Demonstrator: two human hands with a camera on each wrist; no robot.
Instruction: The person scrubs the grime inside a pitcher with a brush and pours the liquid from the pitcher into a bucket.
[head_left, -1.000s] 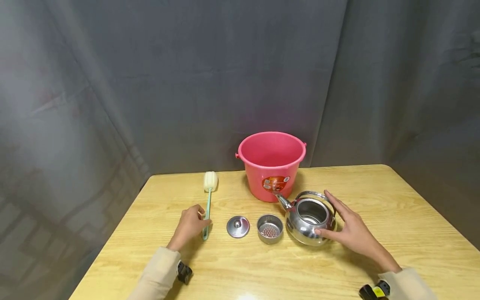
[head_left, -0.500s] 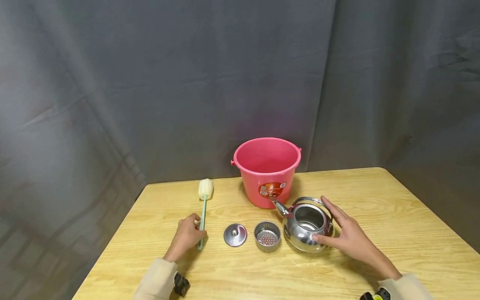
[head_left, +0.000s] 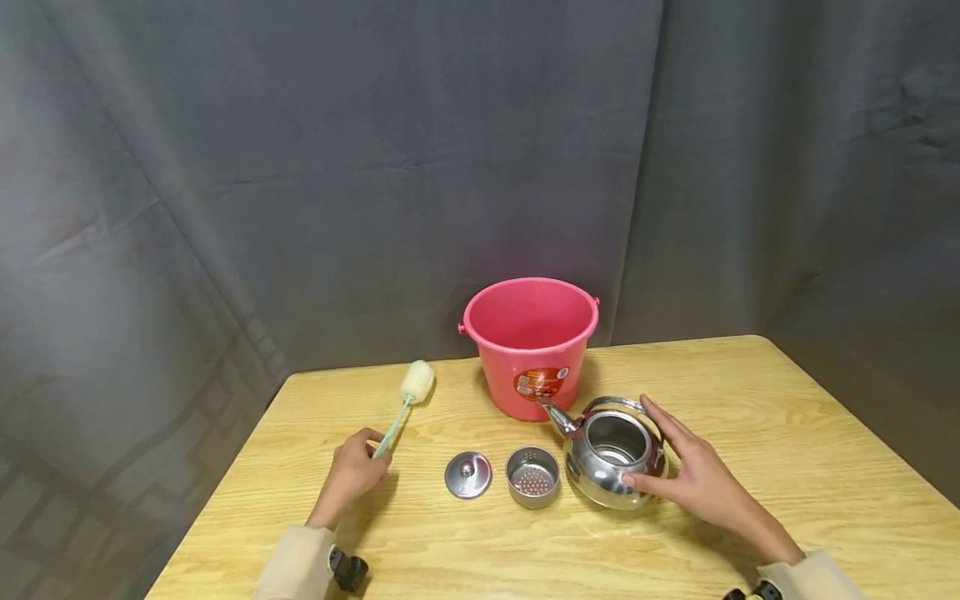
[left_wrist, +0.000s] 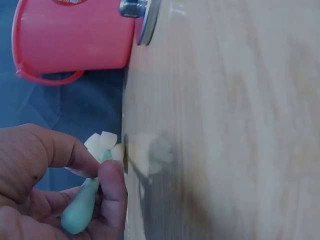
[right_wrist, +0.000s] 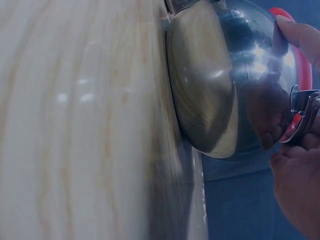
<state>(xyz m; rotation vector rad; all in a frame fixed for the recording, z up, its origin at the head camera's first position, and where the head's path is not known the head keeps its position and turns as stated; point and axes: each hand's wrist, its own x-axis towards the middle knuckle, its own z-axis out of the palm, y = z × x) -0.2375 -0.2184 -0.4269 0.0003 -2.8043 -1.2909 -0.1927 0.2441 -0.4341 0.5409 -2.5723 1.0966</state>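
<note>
My left hand (head_left: 355, 469) pinches the pale green handle (left_wrist: 80, 207) of a sponge bottle brush between thumb and fingers. The brush's cream sponge head (head_left: 417, 382) points away, up and right, and its handle end sits inside the hand. My right hand (head_left: 701, 479) holds a shiny steel kettle (head_left: 609, 467) at its right side, thumb on the body and fingers by the raised handle. The lidless kettle stands on the table with its spout to the left. A round steel lid (head_left: 468, 475) and a perforated strainer cup (head_left: 532, 477) lie between the hands.
A pink bucket (head_left: 531, 350) stands behind the kettle, and the spout overlaps its label in the head view. The wooden table (head_left: 465, 550) ends at a grey curtain (head_left: 420, 183) at the back and sides.
My left hand has drawn the brush handle left and lifted it from the table, so the brush now slants. My right hand stays at the kettle. The head view shifted slightly.
</note>
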